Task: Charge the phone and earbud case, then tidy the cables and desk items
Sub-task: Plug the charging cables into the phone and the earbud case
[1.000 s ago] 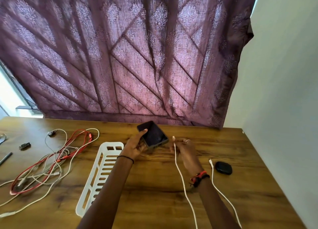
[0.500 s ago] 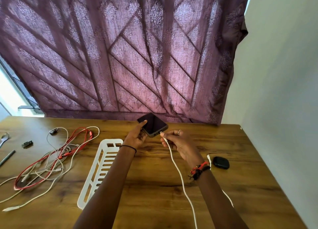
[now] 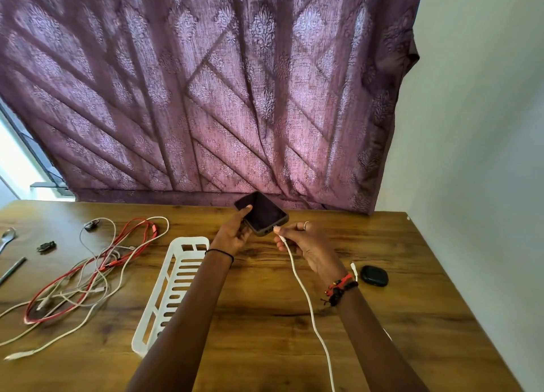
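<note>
Now your left hand [image 3: 232, 235] grips the phone [image 3: 263, 214] by its left edge, thumb laid on the dark screen, holding it raised above the wooden desk [image 3: 265, 318] at about 12 o'clock from your wrists. Your right hand [image 3: 309, 244] pinches the plug end of a white charging cable [image 3: 306, 297] between thumb and forefinger; the plug tip sits right at the phone's bottom edge, though whether it is seated in the port you cannot tell from here. The cable trails back toward 6 o'clock and off the near edge of view. At 3 o'clock from your right wrist, the black earbud case [image 3: 374, 275] rests on the desk, with a second white plug [image 3: 354, 269] just beside it. At 9 o'clock from your left forearm lies a white slotted tray [image 3: 176, 274], and farther out at 9 o'clock a tangle of red and white cables [image 3: 88, 271].
</note>
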`<state>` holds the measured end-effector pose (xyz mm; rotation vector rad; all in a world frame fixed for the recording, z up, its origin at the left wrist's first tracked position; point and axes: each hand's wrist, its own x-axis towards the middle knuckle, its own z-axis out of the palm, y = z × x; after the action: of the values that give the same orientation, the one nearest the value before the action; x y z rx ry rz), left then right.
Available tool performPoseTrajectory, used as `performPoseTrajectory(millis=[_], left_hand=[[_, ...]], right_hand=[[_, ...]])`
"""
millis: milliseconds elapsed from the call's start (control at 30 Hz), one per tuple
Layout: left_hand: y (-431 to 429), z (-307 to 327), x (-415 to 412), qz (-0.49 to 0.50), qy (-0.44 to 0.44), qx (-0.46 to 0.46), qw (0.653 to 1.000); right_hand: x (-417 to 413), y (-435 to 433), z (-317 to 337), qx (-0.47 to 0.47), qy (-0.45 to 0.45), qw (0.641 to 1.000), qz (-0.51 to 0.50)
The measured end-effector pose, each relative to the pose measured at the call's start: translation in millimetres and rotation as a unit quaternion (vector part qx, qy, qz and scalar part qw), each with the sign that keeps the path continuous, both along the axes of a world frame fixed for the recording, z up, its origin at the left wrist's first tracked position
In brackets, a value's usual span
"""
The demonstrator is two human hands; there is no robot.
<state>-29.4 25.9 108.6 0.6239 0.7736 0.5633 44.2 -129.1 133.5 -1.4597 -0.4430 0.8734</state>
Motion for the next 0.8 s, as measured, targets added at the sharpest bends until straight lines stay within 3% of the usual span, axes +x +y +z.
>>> performPoseTrajectory(millis=[800], left_hand=[[3.0, -6.3, -1.2, 0.002, 0.029, 0.124, 0.992]], right_hand=[[-14.3, -2.8, -14.3, 0.003, -0.079, 0.994, -0.071]])
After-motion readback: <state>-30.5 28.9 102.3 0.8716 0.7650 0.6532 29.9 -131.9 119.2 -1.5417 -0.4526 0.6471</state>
